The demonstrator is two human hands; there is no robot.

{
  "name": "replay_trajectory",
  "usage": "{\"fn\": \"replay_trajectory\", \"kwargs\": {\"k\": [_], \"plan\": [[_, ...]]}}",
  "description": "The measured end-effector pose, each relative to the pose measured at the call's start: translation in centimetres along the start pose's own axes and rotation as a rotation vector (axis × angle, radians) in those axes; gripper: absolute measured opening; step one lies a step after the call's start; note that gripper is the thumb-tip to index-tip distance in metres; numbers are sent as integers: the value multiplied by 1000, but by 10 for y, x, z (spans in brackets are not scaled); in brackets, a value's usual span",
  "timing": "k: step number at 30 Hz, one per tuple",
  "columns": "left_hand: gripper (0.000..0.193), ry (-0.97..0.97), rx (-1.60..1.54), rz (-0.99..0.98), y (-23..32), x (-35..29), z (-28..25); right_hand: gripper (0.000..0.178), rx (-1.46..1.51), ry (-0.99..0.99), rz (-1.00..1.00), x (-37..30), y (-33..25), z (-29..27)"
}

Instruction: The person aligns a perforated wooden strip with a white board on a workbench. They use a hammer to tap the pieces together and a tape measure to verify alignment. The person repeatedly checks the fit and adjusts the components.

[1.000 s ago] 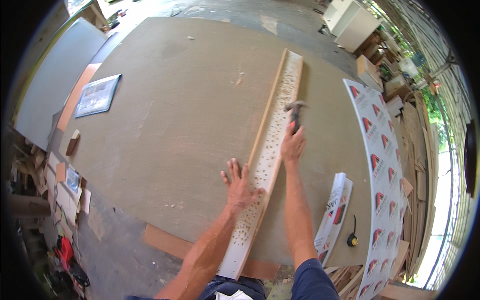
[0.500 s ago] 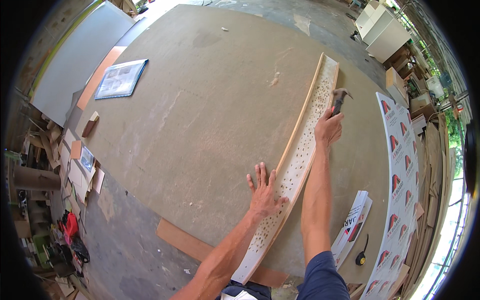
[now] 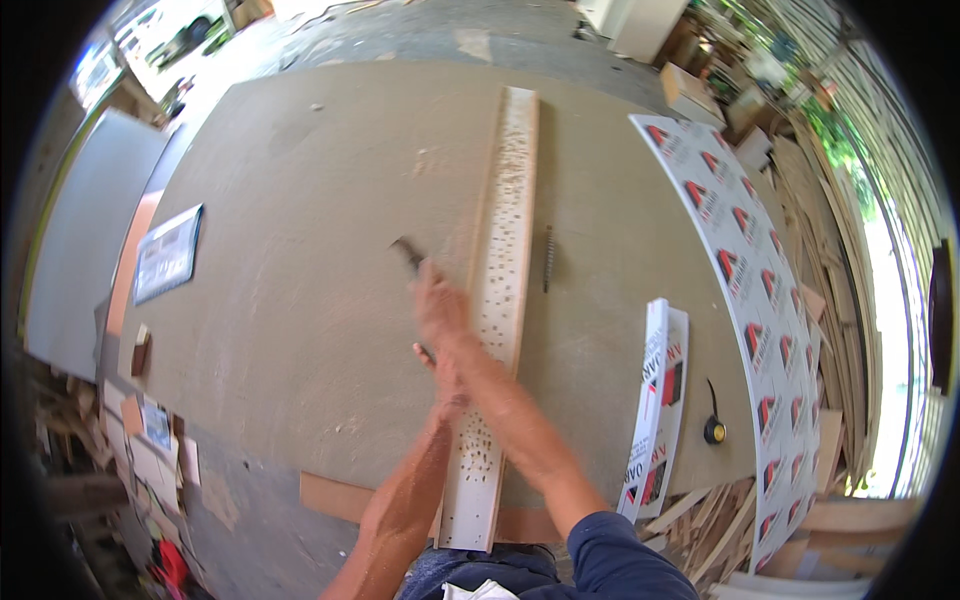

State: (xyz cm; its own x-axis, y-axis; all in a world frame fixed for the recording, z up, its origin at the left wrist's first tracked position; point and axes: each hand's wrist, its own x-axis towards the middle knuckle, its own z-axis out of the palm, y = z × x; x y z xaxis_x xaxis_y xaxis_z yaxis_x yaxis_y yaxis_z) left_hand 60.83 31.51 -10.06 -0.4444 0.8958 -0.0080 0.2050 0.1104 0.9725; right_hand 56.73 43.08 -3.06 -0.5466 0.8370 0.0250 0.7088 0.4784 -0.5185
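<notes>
A long white trough-like board [image 3: 497, 300] with raised wooden edges, peppered with small brown marks, runs away from my body across the work table [image 3: 330, 300]. My right hand [image 3: 440, 305] is closed round a hammer [image 3: 408, 250], its dark head pointing up and left, just left of the board; both are blurred. My left hand [image 3: 452, 388] is at the board's left edge, mostly hidden behind my right wrist. A fingertip and a short dark piece show beside it, too blurred to name. Right of the board lies a spiral drill bit [image 3: 548, 260].
Folded white printed strips [image 3: 655, 400] and a yellow-black tape measure [image 3: 714, 431] lie at the right, beside a large printed white sheet [image 3: 735, 260]. A blue-edged document folder [image 3: 168, 255] and a small brown block [image 3: 141, 352] are at the left. Wood offcuts [image 3: 715, 520] crowd the right side.
My right hand has swung the hammer left across the board, passing over my left hand. My left hand's spread fingers are now covered. The view has turned, and the drill bit has come into sight.
</notes>
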Motion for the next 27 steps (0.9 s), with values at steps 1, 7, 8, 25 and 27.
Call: {"fn": "replay_trajectory", "kwargs": {"k": [1, 7, 8, 25, 27], "plan": [[122, 27, -3, 7, -2, -1, -2, 61, -120, -249, -65, -17, -21, -1], [119, 79, 770, 29, -13, 9, -19, 47, 19, 169, -279, -121, -19, -1], [118, 58, 772, 34, -28, 14, -13, 44, 194, 230, -254, -146, -4, -32], [71, 358, 751, 194, 51, -64, 47, 46, -12, 851, 1440, -712, 508, -194], [46, 325, 589, 334, 67, -108, 78, 47, 21, 908, 1296, -722, 571, -197]]}}
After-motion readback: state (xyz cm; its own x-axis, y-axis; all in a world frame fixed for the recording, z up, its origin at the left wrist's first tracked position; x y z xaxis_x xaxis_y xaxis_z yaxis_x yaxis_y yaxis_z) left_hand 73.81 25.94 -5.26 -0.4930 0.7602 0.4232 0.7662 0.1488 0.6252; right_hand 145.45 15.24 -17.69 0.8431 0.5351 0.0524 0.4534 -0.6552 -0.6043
